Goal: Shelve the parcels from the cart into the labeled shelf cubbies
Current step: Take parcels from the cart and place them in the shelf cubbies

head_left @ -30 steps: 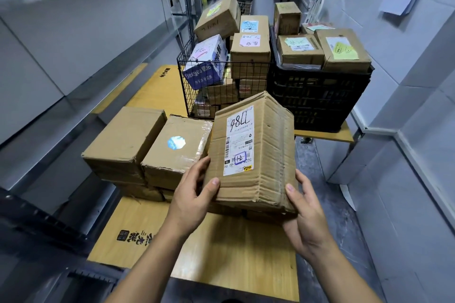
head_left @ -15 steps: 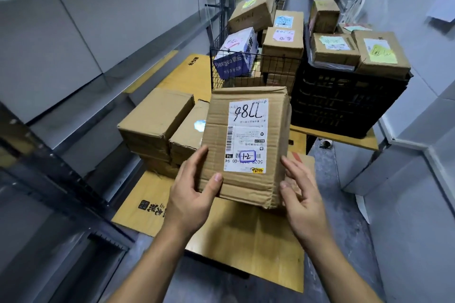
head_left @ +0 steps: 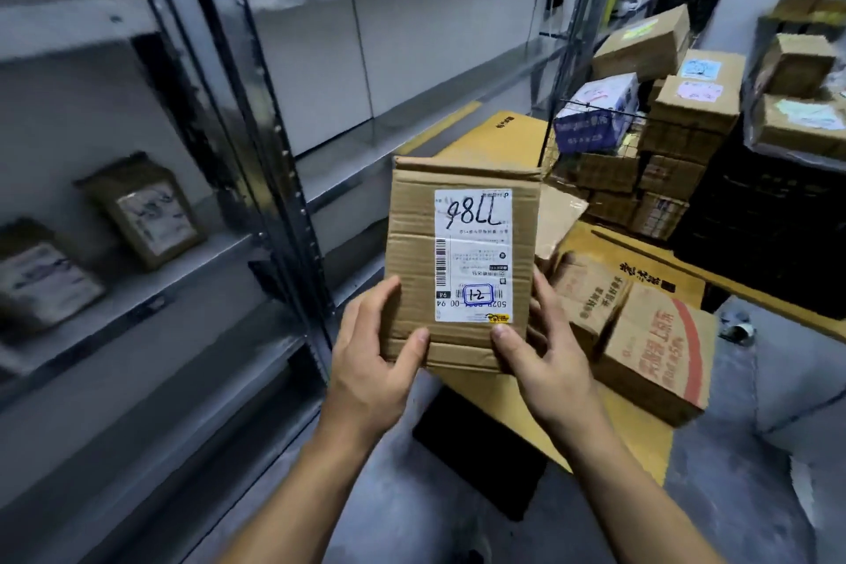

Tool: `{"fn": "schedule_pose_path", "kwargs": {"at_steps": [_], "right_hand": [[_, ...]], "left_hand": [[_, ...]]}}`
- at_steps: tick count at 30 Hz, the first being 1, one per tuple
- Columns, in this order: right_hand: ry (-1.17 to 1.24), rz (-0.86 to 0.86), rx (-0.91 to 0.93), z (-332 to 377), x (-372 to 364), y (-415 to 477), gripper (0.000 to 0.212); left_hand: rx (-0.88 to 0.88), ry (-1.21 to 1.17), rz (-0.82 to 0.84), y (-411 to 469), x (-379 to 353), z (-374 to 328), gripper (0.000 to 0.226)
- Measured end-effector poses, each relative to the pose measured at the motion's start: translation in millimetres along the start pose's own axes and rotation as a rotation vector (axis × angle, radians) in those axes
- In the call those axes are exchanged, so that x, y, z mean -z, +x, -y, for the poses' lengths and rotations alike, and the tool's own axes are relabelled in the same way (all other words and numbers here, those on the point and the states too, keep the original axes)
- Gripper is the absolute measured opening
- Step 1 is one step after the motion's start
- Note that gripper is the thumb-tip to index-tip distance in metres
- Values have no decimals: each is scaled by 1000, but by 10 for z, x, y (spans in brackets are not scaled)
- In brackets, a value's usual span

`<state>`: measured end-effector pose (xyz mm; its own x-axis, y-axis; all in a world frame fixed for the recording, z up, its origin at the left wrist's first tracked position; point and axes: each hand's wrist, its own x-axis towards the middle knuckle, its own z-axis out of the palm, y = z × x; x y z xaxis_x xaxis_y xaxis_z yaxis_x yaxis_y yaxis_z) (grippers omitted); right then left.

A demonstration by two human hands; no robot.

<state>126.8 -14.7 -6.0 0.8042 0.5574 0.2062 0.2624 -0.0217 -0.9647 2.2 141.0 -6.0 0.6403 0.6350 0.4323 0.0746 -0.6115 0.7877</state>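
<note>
I hold a brown cardboard parcel [head_left: 412,261] upright in front of me, its white label with handwritten digits and a boxed "1-2" facing me. My left hand [head_left: 371,362] grips its lower left edge, thumb on the front. My right hand [head_left: 545,348] grips the lower right edge. The grey metal shelf [head_left: 256,252] stands to my left, just left of the parcel. The wooden cart [head_left: 609,440] with more cardboard parcels [head_left: 641,334] lies to the right behind my hands.
Two small parcels [head_left: 142,211] lean on a shelf level at far left. A wire basket [head_left: 595,160] and a black crate [head_left: 769,234] piled with boxes stand at the back right. A dark shelf post [head_left: 293,197] rises just left of the held parcel.
I have turned left toward the shelf, carrying the parcel away from the cart stack. My right hand moved from the side to grip the lower right edge.
</note>
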Motion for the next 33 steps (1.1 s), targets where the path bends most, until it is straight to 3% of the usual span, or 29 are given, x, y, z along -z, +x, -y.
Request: {"fn": "schedule_pose_path", "kwargs": {"at_steps": [14, 25, 33], "right_hand": [[246, 554, 145, 1203, -2845, -1481, 71], [429, 1026, 261, 2068, -4535, -2810, 68], [538, 1194, 328, 2730, -5721, -3653, 70]], "left_hand": [[170, 457, -539, -2006, 3113, 93, 61], [312, 771, -966, -3357, 4682, -60, 62], [336, 931, -1120, -3880, 5886, -37, 62]]}}
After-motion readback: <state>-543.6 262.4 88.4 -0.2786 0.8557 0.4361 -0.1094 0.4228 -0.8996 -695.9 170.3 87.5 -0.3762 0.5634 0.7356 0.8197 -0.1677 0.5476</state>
